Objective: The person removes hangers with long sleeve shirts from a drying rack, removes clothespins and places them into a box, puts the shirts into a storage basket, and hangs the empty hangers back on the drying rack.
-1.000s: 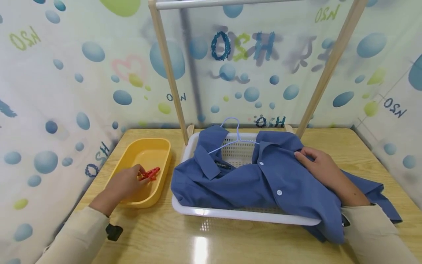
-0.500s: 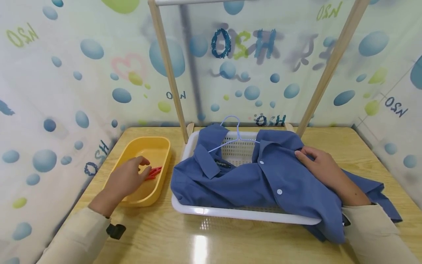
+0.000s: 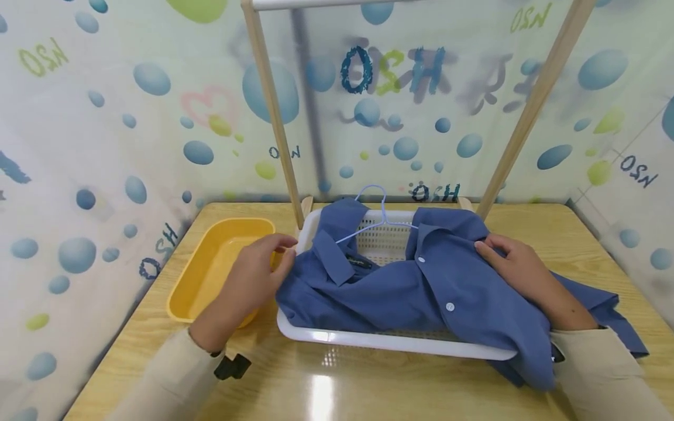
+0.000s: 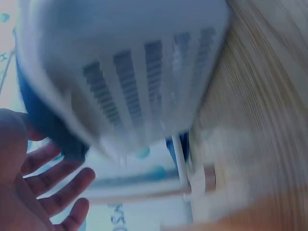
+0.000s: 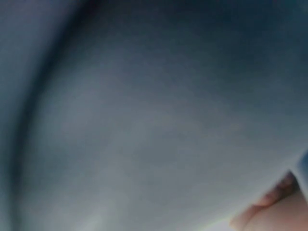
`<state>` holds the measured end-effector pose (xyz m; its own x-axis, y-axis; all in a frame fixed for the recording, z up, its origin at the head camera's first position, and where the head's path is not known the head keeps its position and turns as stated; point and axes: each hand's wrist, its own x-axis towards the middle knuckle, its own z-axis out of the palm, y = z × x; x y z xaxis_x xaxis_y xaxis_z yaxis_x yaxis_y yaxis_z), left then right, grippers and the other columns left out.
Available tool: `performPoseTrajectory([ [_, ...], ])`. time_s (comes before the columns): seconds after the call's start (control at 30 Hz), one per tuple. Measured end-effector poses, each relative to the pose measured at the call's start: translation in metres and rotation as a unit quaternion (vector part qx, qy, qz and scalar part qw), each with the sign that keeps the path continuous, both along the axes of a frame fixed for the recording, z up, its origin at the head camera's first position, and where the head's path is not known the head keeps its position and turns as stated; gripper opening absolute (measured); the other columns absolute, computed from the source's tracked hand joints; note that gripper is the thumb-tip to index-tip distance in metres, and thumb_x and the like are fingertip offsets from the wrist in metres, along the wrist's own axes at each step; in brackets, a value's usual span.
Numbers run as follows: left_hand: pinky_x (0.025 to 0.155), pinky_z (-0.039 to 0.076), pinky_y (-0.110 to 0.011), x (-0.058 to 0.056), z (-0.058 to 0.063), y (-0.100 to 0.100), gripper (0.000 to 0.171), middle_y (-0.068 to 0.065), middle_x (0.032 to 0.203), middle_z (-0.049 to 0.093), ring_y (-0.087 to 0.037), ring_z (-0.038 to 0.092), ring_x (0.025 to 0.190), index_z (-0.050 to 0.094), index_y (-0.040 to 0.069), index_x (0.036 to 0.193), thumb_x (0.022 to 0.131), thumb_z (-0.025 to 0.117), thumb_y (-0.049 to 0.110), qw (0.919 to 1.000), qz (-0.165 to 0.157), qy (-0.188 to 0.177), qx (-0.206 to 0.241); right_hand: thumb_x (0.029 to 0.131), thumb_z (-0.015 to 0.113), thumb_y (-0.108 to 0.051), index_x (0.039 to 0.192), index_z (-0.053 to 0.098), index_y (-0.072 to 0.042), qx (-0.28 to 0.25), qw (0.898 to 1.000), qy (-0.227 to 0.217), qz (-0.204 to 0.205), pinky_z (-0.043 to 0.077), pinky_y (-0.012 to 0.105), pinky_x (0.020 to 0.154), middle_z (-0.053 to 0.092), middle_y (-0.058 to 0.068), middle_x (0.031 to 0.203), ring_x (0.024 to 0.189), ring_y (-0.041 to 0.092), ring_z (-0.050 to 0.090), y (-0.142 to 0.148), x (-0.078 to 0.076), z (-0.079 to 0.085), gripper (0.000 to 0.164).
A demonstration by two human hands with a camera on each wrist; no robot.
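A blue buttoned shirt (image 3: pixel 368 298) lies spread over a white basket (image 3: pixel 395 346), with a pale violet hanger (image 3: pixel 384 207) in its collar opening. My right hand (image 3: pixel 518 269) grips the shirt near the shoulder on the right. In the right wrist view, blurred cloth fills most of the picture, with my fingers (image 5: pixel 272 197) at the lower right corner. My left hand (image 3: pixel 258 269) is at the basket's left end, fingertips close to the rim and the shirt. The left wrist view shows its fingers (image 4: pixel 67 192) loosely spread beside the shirt's edge, holding nothing.
A yellow tray (image 3: pixel 197 292) stands left of the basket, partly covered by my left hand. Behind the basket rises a rack with wooden posts (image 3: pixel 271 105) and a white top bar (image 3: pixel 316 4). All stand on a wooden table (image 3: pixel 274 386) against a patterned wall.
My left hand has let go of the red clothespins in the tray and moved right to the basket's left end. The clothespins are now hidden. My right hand stays on the shirt.
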<state>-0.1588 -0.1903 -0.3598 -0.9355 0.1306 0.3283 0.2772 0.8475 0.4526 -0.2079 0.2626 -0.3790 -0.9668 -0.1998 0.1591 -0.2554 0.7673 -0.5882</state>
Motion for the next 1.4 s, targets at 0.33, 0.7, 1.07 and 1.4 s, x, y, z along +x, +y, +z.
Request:
performPoseTrajectory([
  [0.33, 0.102, 0.045, -0.055, -0.008, -0.01, 0.03, 0.042, -0.01, 0.135, 0.062, -0.029, 0.062, 0.117, 0.058, 0.015, 0.137, 0.097, 0.065, 0.028, 0.9998, -0.011, 0.003, 0.016, 0.105, 0.051, -0.036, 0.082, 0.059, -0.012, -0.009, 1.0, 0.012, 0.009, 0.037, 0.026, 0.062, 0.052, 0.003, 0.074, 0.068, 0.011, 0.051, 0.001, -0.002, -0.003, 0.034],
  [0.7, 0.098, 0.044, -0.051, -0.014, -0.015, 0.042, 0.05, -0.01, 0.128, 0.066, -0.032, 0.059, 0.114, 0.054, 0.014, 0.142, 0.097, 0.065, 0.031, 0.9996, -0.01, 0.015, -0.022, 0.102, 0.058, -0.029, 0.077, 0.062, -0.015, -0.01, 0.997, 0.073, 0.0, 0.036, 0.025, 0.057, 0.051, -0.001, 0.065, 0.06, 0.008, 0.049, 0.005, 0.003, 0.0, 0.029],
  [1.07, 0.093, 0.051, -0.044, -0.015, -0.023, 0.043, 0.051, -0.01, 0.121, 0.07, -0.026, 0.066, 0.099, 0.055, 0.015, 0.141, 0.094, 0.069, 0.029, 0.9943, -0.062, 0.071, -0.049, 0.101, 0.06, -0.019, 0.088, 0.068, -0.015, -0.031, 0.993, 0.109, 0.026, 0.037, 0.02, 0.06, 0.058, -0.003, 0.074, 0.065, 0.006, 0.051, 0.0, 0.008, 0.006, 0.016],
  [1.4, 0.094, 0.055, -0.042, -0.015, -0.025, 0.044, 0.056, -0.007, 0.126, 0.069, -0.024, 0.068, 0.105, 0.052, 0.019, 0.143, 0.092, 0.073, 0.029, 0.987, -0.107, 0.11, -0.049, 0.1, 0.058, -0.021, 0.102, 0.069, -0.011, 0.04, 0.994, 0.102, 0.014, 0.041, 0.027, 0.06, 0.065, 0.001, 0.074, 0.063, 0.006, 0.053, -0.013, 0.013, 0.007, 0.015],
])
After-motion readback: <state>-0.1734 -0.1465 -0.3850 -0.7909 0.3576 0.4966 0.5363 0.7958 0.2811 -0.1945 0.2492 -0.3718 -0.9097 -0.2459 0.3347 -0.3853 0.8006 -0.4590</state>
